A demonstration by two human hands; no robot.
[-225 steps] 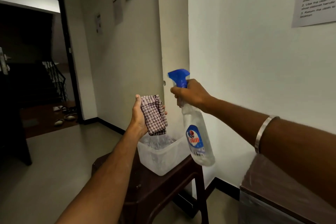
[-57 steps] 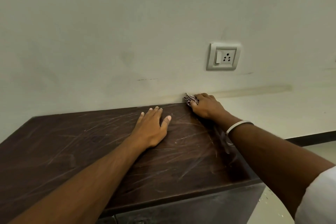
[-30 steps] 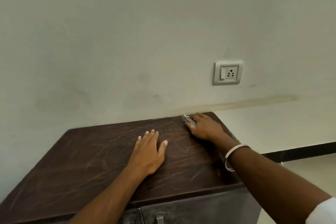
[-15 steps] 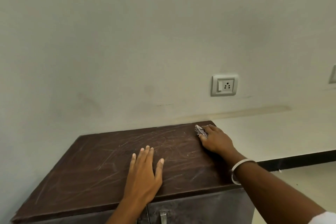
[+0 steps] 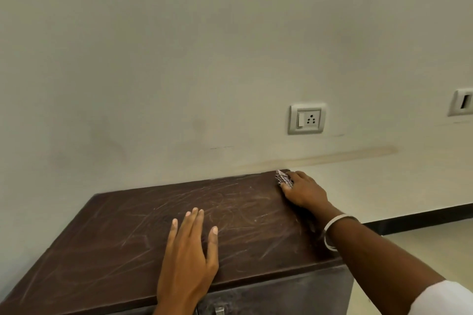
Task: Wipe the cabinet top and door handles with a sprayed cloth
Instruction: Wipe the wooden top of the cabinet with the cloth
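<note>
The dark brown, scratched cabinet top (image 5: 122, 243) fills the lower half of the view. My right hand (image 5: 304, 190) grips the checked cloth (image 5: 282, 178) and presses it onto the top's far right corner, against the wall. Most of the cloth is hidden under my fingers. My left hand (image 5: 189, 258) lies flat on the top near the front edge, fingers straight and holding nothing. A small metal door handle (image 5: 219, 311) shows just below the front edge, beside my left wrist.
A pale wall rises directly behind the cabinet, with a switch and socket plate (image 5: 307, 118) above the right corner and another plate (image 5: 462, 102) at the far right. Light floor and a black skirting board (image 5: 422, 217) lie to the right of the cabinet.
The view has pulled back from the cabinet. My right hand slid the cloth right along the back edge to the far corner. My left hand slipped back toward the front edge.
</note>
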